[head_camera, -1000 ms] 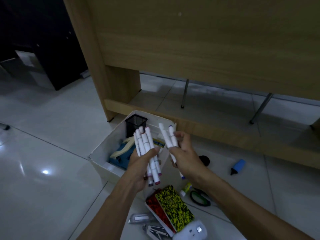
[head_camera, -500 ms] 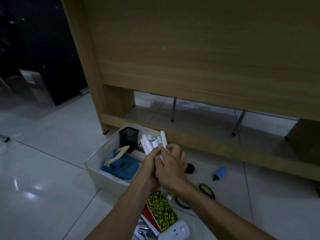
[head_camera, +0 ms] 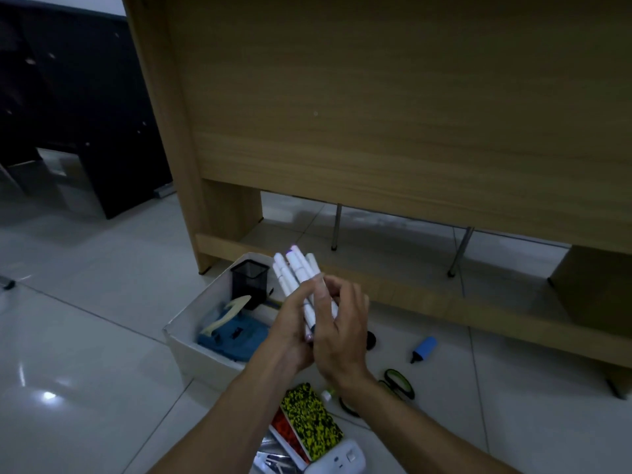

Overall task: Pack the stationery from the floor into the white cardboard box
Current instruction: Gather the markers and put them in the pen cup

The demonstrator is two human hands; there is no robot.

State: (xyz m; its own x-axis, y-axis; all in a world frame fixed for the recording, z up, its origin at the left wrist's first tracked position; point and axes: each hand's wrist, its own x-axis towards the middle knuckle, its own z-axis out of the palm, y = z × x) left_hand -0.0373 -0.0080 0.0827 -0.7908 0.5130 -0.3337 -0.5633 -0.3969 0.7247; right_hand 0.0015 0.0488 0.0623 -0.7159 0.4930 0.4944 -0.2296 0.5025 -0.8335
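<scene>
Both hands hold one bundle of several white markers point(head_camera: 297, 272) upright above the right side of the white cardboard box point(head_camera: 191, 347). My left hand point(head_camera: 290, 331) grips the bundle from below and the left. My right hand point(head_camera: 342, 331) presses against it from the right. Inside the box stand a black mesh pen cup point(head_camera: 249, 280) and a blue item with a cream handle point(head_camera: 232, 331). On the floor lie a blue highlighter point(head_camera: 424, 348), green-handled scissors point(head_camera: 398, 383), a yellow-black patterned book point(head_camera: 311, 419) and a white device point(head_camera: 337, 461).
A tall wooden desk panel point(head_camera: 376, 114) rises just behind the box, with a low wooden rail point(head_camera: 444, 309) and thin metal legs point(head_camera: 337, 227) under it. A small black round object point(head_camera: 371, 340) lies behind my right hand. Glossy white tiles point(head_camera: 85, 336) stretch to the left.
The two separate handfuls of markers have been brought together into one bundle held between both hands. The view has tilted up a little.
</scene>
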